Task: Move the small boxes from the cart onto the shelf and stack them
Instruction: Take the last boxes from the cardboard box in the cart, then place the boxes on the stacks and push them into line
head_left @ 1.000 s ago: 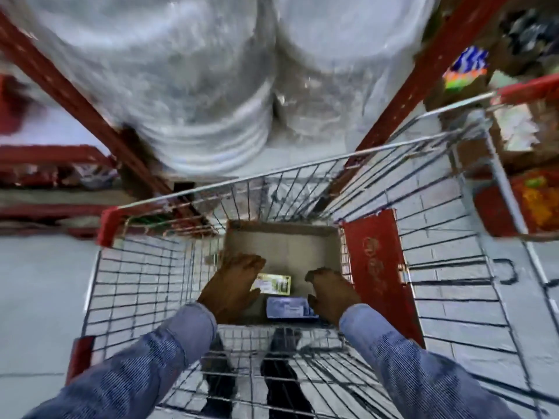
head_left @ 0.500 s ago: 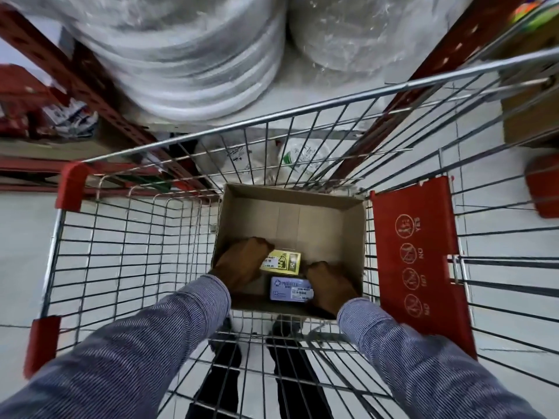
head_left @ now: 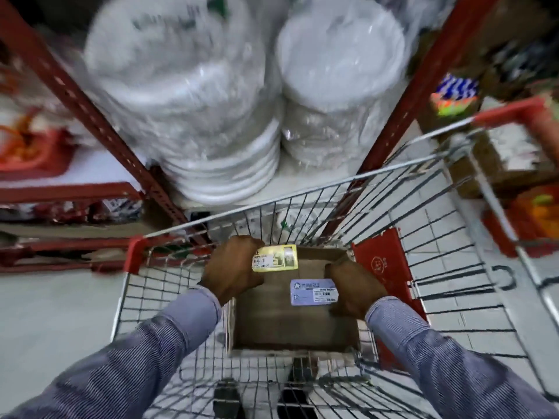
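A wire shopping cart (head_left: 429,213) stands against a red-framed shelf (head_left: 305,176). An open brown carton (head_left: 290,322) sits on the cart's floor. My left hand (head_left: 234,267) grips a small yellow box (head_left: 275,257), raised above the carton's far rim. My right hand (head_left: 355,287) grips a small pale blue box (head_left: 313,292) over the carton's inside. Both boxes show their labelled faces. The fingers underneath them are hidden.
Two wrapped stacks of white disposable plates (head_left: 193,122) fill the shelf ahead. Red shelf uprights (head_left: 90,116) slant at left and right. A red child-seat flap (head_left: 381,258) hangs on the cart's right side. Goods and a brown box (head_left: 511,164) sit at the right.
Both hands have lifted out of the carton, each with a box. The yellow box rose furthest, up to the carton's far rim. The view tilted up toward the shelf.
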Motion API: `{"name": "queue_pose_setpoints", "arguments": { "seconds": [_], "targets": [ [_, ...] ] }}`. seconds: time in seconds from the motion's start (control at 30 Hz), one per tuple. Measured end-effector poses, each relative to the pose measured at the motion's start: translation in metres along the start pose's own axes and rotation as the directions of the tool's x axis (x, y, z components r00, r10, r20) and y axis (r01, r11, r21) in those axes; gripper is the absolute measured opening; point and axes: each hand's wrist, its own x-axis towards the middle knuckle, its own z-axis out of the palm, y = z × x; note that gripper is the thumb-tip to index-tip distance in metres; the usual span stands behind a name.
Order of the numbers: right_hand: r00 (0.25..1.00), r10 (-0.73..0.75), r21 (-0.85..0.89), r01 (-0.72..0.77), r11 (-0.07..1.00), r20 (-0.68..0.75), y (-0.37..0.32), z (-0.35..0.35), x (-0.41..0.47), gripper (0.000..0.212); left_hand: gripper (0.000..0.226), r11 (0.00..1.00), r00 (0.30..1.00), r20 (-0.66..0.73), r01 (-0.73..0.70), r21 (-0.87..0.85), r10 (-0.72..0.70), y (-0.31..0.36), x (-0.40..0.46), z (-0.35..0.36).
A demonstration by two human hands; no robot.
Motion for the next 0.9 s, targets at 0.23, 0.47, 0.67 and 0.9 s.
{"name": "queue_pose_setpoints", "arguments": {
  "seconds": [0.23,0.47,0.67,0.9],
  "targets": [
    [0.927,0.000,-0.029,-0.011,1.000,-0.376,-0.037,-0.139,-0.089,0.045,0.057,0.995,0.959,-0.270,-0.061,0.084,0.082,0.025,-0.060,-0.189],
    [0.746,-0.023,-0.023,0.010,1.000,-0.665,-0.077,-0.267,-0.184,0.049,0.069,0.980,0.822,-0.547,-0.067,0.186,0.160,0.056,-0.122,-0.341],
    [0.605,-0.076,-0.101,-0.008,0.995,-0.793,-0.091,-0.360,-0.235,0.048,0.067,0.981,0.665,-0.722,-0.092,0.171,0.188,0.083,-0.154,-0.432],
    [0.417,-0.114,-0.116,0.020,0.993,-0.902,-0.097,-0.451,-0.279,0.050,0.069,0.976,0.555,-0.804,-0.105,0.189,0.215,0.109,-0.144,-0.506]
  ]
}}
